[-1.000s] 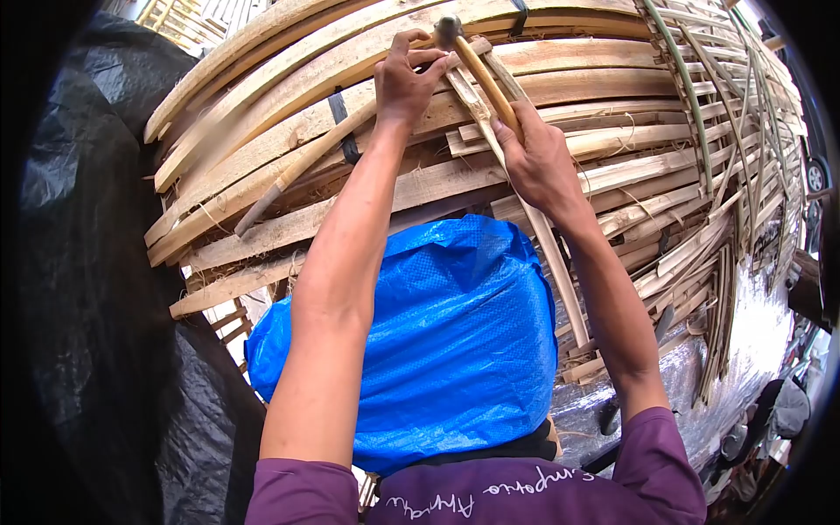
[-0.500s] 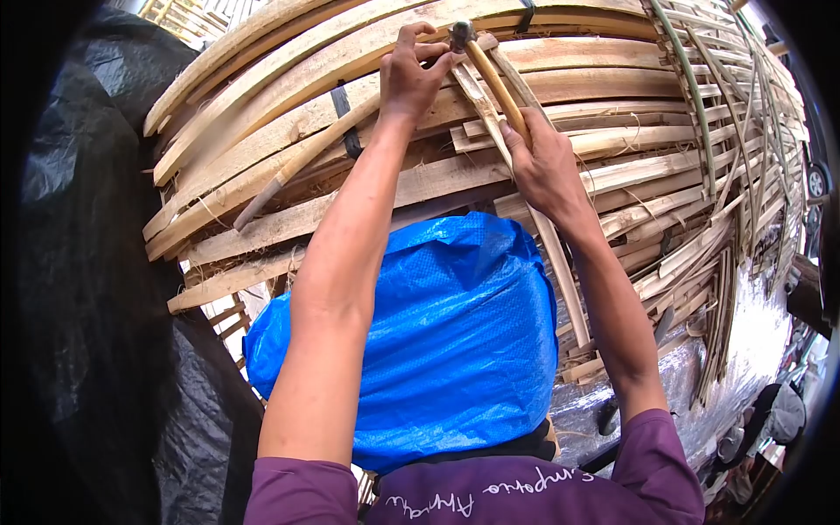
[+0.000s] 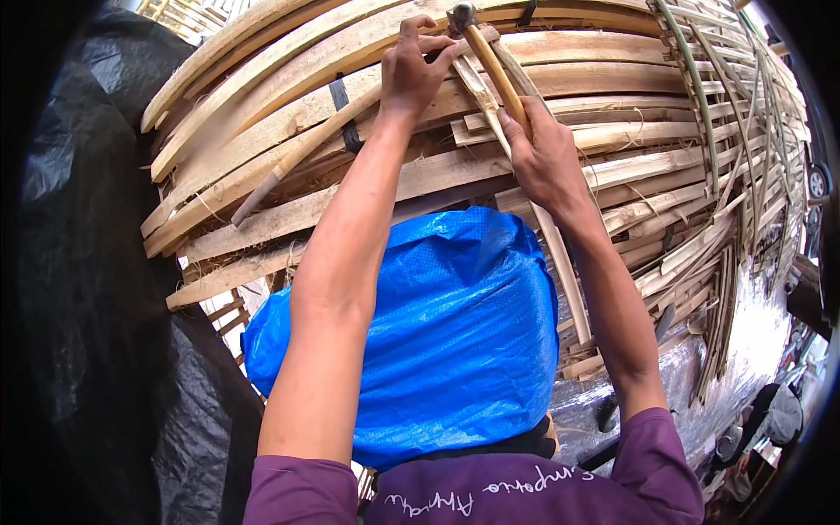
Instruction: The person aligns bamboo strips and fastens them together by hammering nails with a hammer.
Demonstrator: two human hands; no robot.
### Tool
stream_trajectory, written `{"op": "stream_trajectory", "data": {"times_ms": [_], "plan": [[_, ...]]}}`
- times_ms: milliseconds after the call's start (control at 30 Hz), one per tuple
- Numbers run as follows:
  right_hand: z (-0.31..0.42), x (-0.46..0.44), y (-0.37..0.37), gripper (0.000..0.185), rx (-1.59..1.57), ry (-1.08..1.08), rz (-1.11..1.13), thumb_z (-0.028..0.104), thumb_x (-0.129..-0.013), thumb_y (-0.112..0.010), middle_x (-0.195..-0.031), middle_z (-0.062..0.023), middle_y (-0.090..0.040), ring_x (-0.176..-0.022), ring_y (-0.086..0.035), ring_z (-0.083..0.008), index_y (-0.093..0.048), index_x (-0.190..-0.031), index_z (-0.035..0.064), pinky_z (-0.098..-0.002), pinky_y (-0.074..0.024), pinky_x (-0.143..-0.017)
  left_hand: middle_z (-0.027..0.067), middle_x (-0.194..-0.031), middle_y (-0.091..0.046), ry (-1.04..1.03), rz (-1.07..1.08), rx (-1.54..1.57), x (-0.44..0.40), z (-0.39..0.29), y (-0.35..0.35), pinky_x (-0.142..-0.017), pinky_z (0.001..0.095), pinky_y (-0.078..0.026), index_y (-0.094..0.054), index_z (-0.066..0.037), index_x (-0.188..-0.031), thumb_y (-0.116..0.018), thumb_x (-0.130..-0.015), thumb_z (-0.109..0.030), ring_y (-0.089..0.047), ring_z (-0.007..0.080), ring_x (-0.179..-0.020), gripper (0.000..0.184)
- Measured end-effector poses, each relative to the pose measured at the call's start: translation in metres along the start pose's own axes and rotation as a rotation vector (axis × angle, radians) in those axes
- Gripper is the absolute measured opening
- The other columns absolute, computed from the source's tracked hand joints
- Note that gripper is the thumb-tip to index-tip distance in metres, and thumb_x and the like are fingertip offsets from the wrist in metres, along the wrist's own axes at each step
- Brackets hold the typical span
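Note:
My right hand [image 3: 544, 153] is wrapped round the wooden handle of a hammer [image 3: 497, 74]. The dark hammer head sits just above the upper ends of two wooden strips that meet there. One is a pale split strip [image 3: 553, 254] running down past my right wrist; the other is a browner stick [image 3: 521, 74]. My left hand [image 3: 413, 74] has its thumb and forefinger pinched at those ends, close below the hammer head. What it pinches is too small to make out. By my left wrist lies a long wooden-handled tool [image 3: 306, 153] with a greyish end.
Sawn planks [image 3: 254, 131] are stacked ahead, with dark straps round them. Thin slats [image 3: 726, 157] pile up at the right. Blue plastic sheeting [image 3: 455, 332] covers the spot before my body. Black sheeting [image 3: 96, 262] hangs on the left, and shiny wrap [image 3: 744, 324] lies at the right.
The hammer head has risen slightly and moved a little away from the strip ends. My left hand keeps almost the same place.

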State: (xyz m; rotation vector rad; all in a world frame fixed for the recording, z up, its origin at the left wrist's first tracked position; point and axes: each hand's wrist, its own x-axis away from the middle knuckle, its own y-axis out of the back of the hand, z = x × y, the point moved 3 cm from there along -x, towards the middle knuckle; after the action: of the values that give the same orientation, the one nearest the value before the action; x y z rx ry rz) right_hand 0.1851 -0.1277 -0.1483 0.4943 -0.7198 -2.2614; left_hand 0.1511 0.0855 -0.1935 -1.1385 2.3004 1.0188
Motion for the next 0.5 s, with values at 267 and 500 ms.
{"op": "stream_trajectory", "data": {"times_ms": [267,500], "plan": [[0.001,0.002,-0.003,0.022,0.048,-0.013,0.002,0.020,-0.100,-0.056,-0.076,-0.0300,-0.064,-0.074,-0.064,-0.0492,-0.056,-0.103,-0.0021,-0.0544,-0.0471,-0.065,0.0102,-0.095,-0.077,0.022,-0.005,-0.071,0.000,0.000,0.000,-0.087,0.0325,-0.056,-0.051,-0.007,-0.117,-0.082,-0.084,-0.018,-0.075,0.0207,-0.092,0.047],[0.016,0.002,0.008,0.021,-0.061,-0.044,-0.028,0.019,-0.101,-0.055,-0.076,-0.0294,-0.064,-0.074,-0.064,-0.0492,-0.056,-0.104,-0.0017,-0.0538,-0.0467,-0.064,0.0092,-0.095,-0.078,0.005,0.006,-0.061,0.000,-0.001,0.002,-0.087,0.0327,-0.056,-0.051,-0.006,-0.117,-0.081,-0.084,-0.017,-0.075,0.0205,-0.093,0.047]]}}
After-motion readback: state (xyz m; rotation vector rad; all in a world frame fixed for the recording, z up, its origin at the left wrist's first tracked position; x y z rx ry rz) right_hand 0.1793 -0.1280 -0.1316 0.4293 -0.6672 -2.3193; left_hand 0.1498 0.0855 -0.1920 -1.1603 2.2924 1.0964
